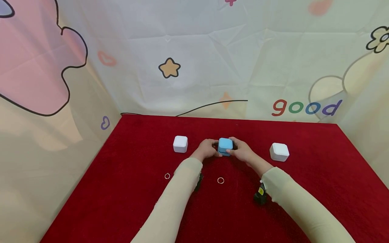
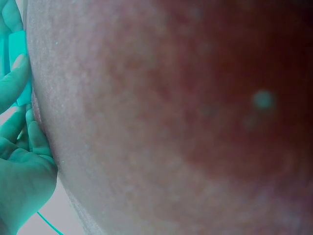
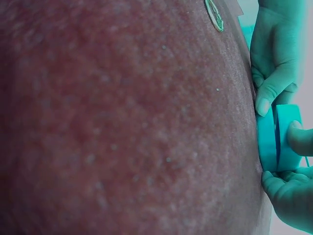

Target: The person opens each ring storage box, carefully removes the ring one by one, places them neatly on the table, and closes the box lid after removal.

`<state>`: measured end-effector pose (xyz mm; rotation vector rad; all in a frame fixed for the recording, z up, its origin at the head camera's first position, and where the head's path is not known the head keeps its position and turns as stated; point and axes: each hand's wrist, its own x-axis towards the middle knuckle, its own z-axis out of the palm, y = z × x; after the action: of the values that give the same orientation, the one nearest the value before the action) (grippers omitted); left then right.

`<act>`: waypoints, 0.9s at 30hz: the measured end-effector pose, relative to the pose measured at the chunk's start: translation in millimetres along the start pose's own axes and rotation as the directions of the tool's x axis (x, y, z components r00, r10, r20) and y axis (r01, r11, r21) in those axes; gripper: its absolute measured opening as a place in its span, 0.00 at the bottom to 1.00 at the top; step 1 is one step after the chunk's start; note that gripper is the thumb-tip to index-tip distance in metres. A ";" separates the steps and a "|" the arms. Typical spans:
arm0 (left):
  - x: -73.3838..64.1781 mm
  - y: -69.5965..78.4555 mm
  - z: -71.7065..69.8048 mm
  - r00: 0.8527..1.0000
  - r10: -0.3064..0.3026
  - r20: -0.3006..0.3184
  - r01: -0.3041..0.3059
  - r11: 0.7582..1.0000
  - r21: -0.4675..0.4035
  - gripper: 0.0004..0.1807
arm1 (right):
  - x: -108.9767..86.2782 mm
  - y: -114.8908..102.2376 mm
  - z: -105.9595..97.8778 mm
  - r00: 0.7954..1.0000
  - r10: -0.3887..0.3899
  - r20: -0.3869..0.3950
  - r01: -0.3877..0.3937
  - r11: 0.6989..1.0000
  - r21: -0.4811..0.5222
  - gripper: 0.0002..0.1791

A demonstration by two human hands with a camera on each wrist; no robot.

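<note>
A small light-blue ring box [image 1: 225,144] stands on the red cloth between both hands. My left hand [image 1: 207,149] holds its lower part from the left, the thumb down near the cloth. From the other side my right hand [image 1: 243,150] grips the box, its thumb on the near face of the upper part. In the right wrist view a narrow dark gap runs between lid and base of the ring box [image 3: 267,142]. Nearer to me lie two rings, one ring [image 1: 221,180] between the forearms and another ring [image 1: 167,176] beside the left sleeve. The box's inside is hidden.
One white box [image 1: 180,144] stands left of the hands, another white box [image 1: 279,152] to the right. The red cloth [image 1: 121,202] covers the table, and a printed curtain [image 1: 197,84] hangs behind and at the sides.
</note>
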<state>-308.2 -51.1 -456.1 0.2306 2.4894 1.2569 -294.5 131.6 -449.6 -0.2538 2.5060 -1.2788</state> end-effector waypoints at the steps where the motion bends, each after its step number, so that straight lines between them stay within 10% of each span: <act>1: 0.0 0.0 0.1 1.000 0.000 0.001 0.000 1.000 0.000 0.33 | 0.5 0.7 0.3 1.000 0.003 -0.002 -0.003 1.000 0.000 0.33; 27: 0.4 -0.3 0.1 1.000 0.005 -0.008 -0.005 1.000 0.027 0.33 | -2.4 -0.1 3.8 0.999 -0.025 -0.032 0.024 0.998 -0.059 0.32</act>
<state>-308.5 -51.0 -456.5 0.2391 2.5159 1.2288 -290.9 129.4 -451.2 -0.2799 2.5786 -1.2301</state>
